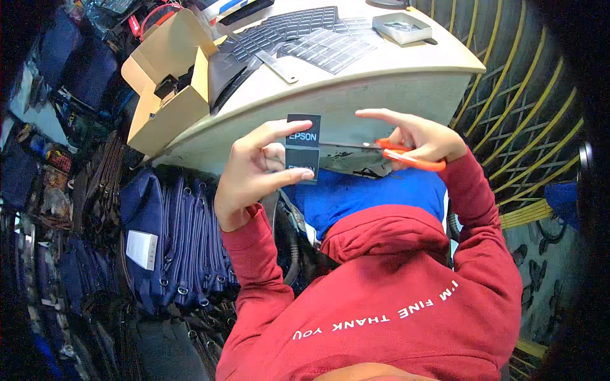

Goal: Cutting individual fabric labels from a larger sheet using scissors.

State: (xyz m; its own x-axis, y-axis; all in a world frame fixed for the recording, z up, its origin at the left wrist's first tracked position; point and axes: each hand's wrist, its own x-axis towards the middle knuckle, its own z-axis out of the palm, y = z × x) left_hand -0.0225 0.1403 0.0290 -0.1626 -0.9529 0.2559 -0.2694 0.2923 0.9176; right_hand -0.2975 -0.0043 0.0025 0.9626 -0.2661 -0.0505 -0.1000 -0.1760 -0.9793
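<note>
My left hand (244, 168) pinches a short strip of two black labels (303, 157) with pale lettering. Its fingers are at the top label and the thumb presses the lower one. Held in my right hand (432, 136) are scissors (414, 160) with orange handles, the index finger stretched out above them. The thin blades point left, toward the strip's right edge near the line between the two labels. Whether they touch the strip, I cannot tell.
Ahead stands a pale table (381, 73) with black label sheets (286, 30), a metal ruler (277, 67) and a small open box (401, 28). An open cardboard box (171, 120) is at its left. Dark blue bags (190, 241) with a white box (141, 249) lie below left.
</note>
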